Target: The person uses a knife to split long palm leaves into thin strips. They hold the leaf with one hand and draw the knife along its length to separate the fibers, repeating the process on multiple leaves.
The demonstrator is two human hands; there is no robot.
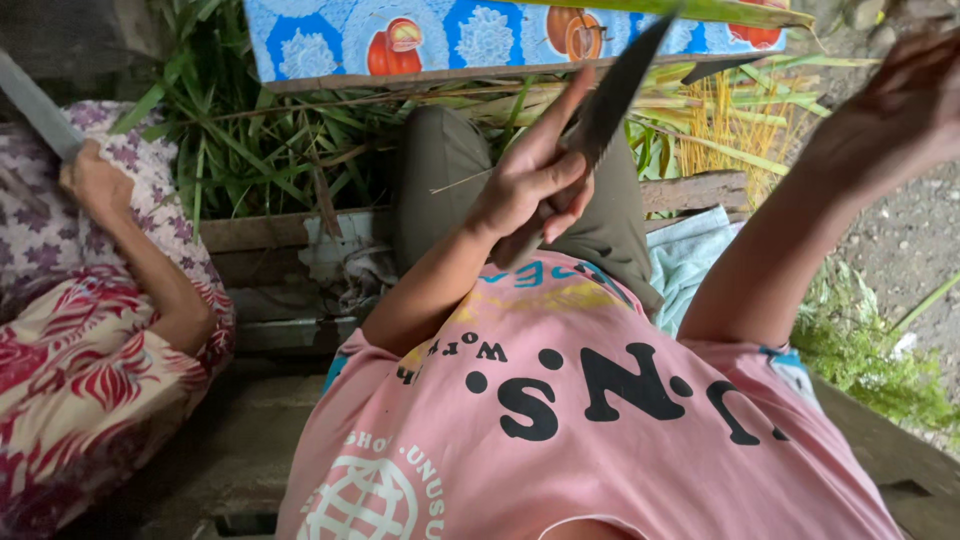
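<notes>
L hand (535, 185) grip clenched on knife (610, 100); R hand (900, 110) blurred, grip unclear.

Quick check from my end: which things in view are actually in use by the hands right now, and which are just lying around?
In use:
- knife, gripped in the left hand
- long green leaf running along the top; the blurred right hand is raised near it

Lying about:
- pile of green leaves
- yellow stalks
- blue patterned cloth
- wooden plank
- a second person's hand at the left, holding another blade

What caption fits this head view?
Left hand grips a dark knife above a pink shirt; right hand raised, blurred, beside cut green leaves.
</notes>
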